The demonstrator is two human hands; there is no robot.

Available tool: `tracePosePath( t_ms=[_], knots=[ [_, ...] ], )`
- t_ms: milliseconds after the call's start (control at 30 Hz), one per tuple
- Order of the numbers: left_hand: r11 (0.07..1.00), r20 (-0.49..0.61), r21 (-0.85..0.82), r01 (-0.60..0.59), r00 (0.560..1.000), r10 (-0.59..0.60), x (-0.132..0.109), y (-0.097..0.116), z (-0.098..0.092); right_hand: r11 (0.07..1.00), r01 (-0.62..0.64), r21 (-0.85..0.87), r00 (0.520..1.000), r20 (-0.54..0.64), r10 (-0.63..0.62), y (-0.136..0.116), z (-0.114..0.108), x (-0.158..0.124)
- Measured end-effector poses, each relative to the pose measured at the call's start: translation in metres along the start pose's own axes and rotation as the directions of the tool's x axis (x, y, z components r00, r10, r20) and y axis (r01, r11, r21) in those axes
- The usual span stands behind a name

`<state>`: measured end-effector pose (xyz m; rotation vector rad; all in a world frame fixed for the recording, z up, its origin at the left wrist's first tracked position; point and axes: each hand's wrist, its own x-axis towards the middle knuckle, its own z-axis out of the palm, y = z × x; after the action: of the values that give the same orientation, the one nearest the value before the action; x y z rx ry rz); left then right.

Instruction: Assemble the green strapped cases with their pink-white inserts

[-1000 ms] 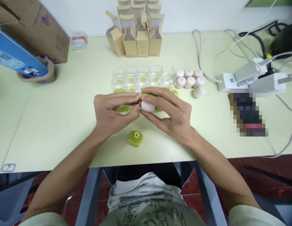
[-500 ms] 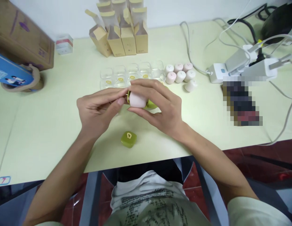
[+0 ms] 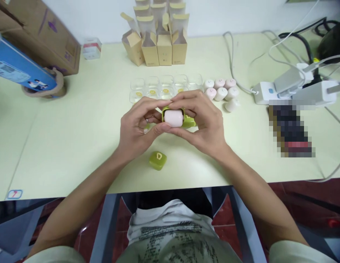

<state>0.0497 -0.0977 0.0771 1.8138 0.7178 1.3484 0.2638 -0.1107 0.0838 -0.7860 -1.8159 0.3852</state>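
The green shell (image 3: pixel 163 114) has been turned; the pink roller (image 3: pixel 174 118) is now seen framed within, apparently seated. Both are held above the table (image 3: pixel 76 142), pinched between fingertips of the left hand (image 3: pixel 137 126) and right hand (image 3: pixel 206 121). A green case (image 3: pixel 158 161) lies nearer the front edge.

I'm making out only one mark: a red 7, showing inside a blue frame on the sticker (image 3: pixel 15 194) at the front left of the desk (image 3: pixel 71 146). Print on the shirt (image 3: pixel 174 233), carton (image 3: pixel 58 33) and blue package (image 3: pixel 11 69) is looking too small or blurred to read
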Motion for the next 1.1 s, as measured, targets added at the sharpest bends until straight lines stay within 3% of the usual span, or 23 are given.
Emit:
tracePosePath(
  t_ms=[167,333,500,700,900,1100],
  knots=[
    [0.999,-0.008,-0.021,0.024,1.0,-0.024,-0.002,0.005,0.0,0.993,-0.001,0.118,1.0,0.005,0.0,0.003,0.001,-0.001],
    [1.0,-0.037,0.0,-0.008,0.999,0.008,-0.002,0.002,0.002,0.991,-0.004,0.132,1.0,-0.018,0.007,-0.002,0.005,-0.002],
    [0.995,-0.005,-0.076,0.065,0.998,-0.066,-0.003,0.005,0.005,0.977,-0.125,0.171,0.988,-0.065,0.138,-0.01,0.006,-0.001],
    [0.986,-0.006,-0.099,0.136,0.991,-0.137,-0.002,0.005,0.003,0.907,-0.263,0.328,0.965,0.109,0.24,-0.009,0.003,-0.001],
    [0.994,0.056,-0.061,0.089,0.995,-0.086,-0.005,0.004,0.007,0.889,-0.333,0.313,0.932,-0.035,0.361,-0.009,0.006,-0.001],
    [1.0,0.002,0.025,0.008,1.0,-0.008,-0.004,0.006,0.004,0.815,-0.38,0.438,0.924,0.146,0.353,-0.006,-0.002,0.003]
  ],
)
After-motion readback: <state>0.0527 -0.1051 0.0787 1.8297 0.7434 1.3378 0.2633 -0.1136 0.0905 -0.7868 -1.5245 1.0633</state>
